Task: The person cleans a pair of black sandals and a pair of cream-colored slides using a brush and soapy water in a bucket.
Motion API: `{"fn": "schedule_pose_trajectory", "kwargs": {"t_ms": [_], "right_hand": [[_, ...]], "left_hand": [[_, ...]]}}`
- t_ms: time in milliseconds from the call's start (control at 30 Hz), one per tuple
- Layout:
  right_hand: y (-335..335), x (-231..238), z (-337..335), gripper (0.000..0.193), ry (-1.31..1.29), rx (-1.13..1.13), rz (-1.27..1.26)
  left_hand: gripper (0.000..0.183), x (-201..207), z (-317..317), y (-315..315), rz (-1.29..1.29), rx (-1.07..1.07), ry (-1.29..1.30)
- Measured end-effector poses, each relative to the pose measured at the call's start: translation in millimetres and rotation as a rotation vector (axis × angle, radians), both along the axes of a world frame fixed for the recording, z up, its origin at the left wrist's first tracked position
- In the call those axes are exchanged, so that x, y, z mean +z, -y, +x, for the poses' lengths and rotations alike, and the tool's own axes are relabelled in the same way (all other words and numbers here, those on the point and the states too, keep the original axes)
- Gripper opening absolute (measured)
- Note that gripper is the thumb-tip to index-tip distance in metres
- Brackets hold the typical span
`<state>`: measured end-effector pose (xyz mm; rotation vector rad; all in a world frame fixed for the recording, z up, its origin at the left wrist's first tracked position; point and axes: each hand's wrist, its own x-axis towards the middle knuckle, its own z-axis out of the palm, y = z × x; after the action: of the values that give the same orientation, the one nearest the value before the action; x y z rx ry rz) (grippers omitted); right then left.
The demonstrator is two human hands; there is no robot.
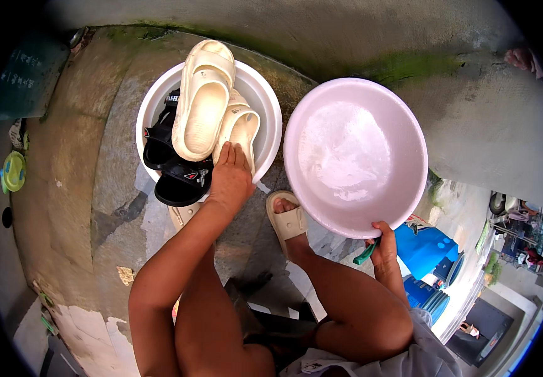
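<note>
A white basin [272,119] on the ground at left holds black sandals [183,182] and two cream slip-on sandals heaped above its rim. One cream sandal [203,119] lies on top, toe end away from me. My left hand [230,179] has its fingers over the heel part of the other cream sandal [241,129]; its thumb is hidden. My right hand [382,245] grips the near rim of a pale pink basin [354,157], tilted so that its wet, shiny inside shows. A green handle [365,252] sticks out beside those fingers; the rest of it is hidden.
Worn cream sandals [287,221] are on my feet, between and below the basins. A mossy concrete wall [372,38] runs along the far side. Blue containers [425,248] stand at right. A yellow-green object [14,171] lies at far left.
</note>
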<state>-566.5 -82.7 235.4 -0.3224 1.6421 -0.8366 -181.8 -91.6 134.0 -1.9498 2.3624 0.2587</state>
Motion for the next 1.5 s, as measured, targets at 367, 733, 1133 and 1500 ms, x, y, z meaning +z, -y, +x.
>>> {"fn": "schedule_pose_trajectory", "kwargs": {"t_ms": [367, 733, 1133, 1500], "right_hand": [[55, 95, 92, 0.022, -0.461, 0.348, -0.230], [88, 131, 139, 0.054, -0.779, 0.635, -0.745], [80, 168, 180, 0.031, -1.028, 0.634, -1.241], [73, 136, 113, 0.032, -1.009, 0.487, -0.933]], "left_hand": [[0.057, -3, 13, -9, -0.044, 0.136, -0.430], [0.051, -17, 15, -24, -0.193, 0.238, -0.785], [0.056, -26, 16, -31, -0.185, 0.249, -0.680], [0.048, -22, 16, -28, -0.174, 0.233, -0.681]]}}
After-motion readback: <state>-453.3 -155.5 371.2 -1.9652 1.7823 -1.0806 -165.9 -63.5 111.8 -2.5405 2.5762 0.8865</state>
